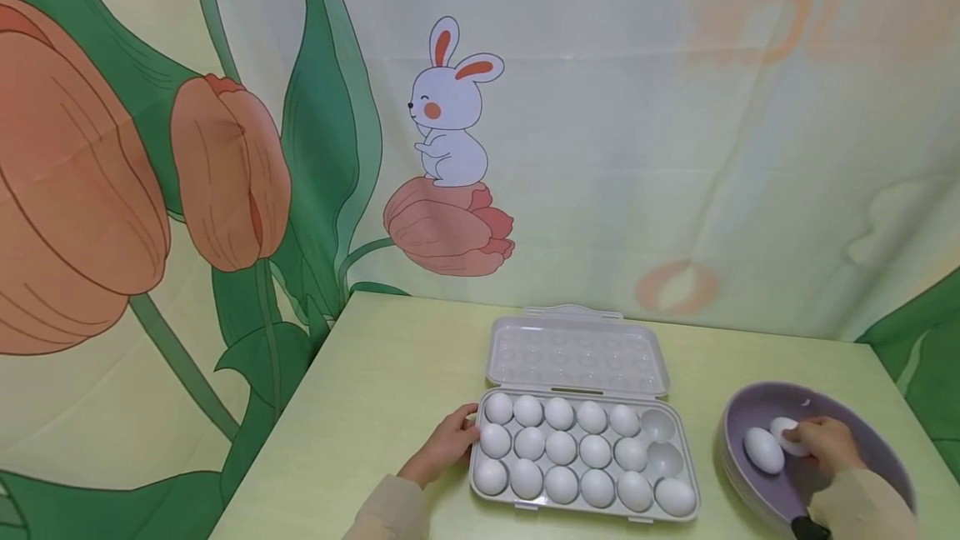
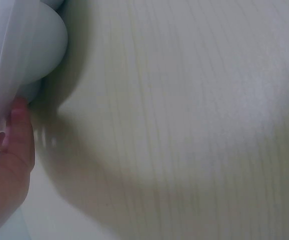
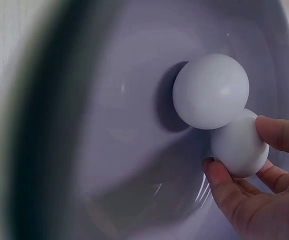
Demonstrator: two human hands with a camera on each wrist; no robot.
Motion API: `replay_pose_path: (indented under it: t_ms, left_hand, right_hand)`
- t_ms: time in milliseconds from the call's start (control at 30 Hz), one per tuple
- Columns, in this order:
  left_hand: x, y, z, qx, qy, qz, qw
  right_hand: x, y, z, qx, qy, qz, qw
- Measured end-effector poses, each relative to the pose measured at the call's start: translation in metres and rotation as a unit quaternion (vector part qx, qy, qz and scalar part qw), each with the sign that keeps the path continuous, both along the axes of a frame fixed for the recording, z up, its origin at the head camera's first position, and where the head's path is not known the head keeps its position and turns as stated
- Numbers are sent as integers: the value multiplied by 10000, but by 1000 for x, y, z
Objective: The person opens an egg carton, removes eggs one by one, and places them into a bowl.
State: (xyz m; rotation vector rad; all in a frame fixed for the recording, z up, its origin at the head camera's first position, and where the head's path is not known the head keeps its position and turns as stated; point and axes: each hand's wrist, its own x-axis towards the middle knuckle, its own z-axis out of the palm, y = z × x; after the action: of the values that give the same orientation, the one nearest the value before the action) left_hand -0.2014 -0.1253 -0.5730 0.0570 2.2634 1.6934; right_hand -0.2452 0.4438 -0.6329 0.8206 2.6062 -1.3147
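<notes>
A white plastic egg carton (image 1: 680,415) lies with its lid folded back, most of its cups filled with white eggs. Two cups at its right end, in the back and middle rows, hold no egg. My left hand (image 1: 447,445) grips the carton's left edge; in the left wrist view its fingers (image 2: 20,132) curl about the rim. Inside the purple bowl (image 1: 738,419), my right hand (image 1: 831,443) pinches a white egg (image 3: 240,145) between thumb and fingers. Another white egg (image 3: 211,91) lies right against it in the bowl.
The carton's open lid (image 1: 577,350) lies flat behind the eggs. The bowl stands right of the carton with a narrow gap between them. A printed cloth (image 1: 600,148) with tulips and a rabbit hangs behind the pale table (image 1: 360,390).
</notes>
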Motion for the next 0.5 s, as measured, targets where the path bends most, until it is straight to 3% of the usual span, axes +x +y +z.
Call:
replay_pose_path:
  t_ms: [300,400,500]
  left_hand:
    - [1,1,1,37,39,-14,10000]
    - [1,1,2,28,55,-15,10000]
    - [1,1,2,14,62,-20,10000]
  right_hand:
    - [-2,13,-21,-90,49,286,9995]
    - [1,9,-13,-152,18,326,9994]
    - [10,-6,9,-189,-100,319,9993]
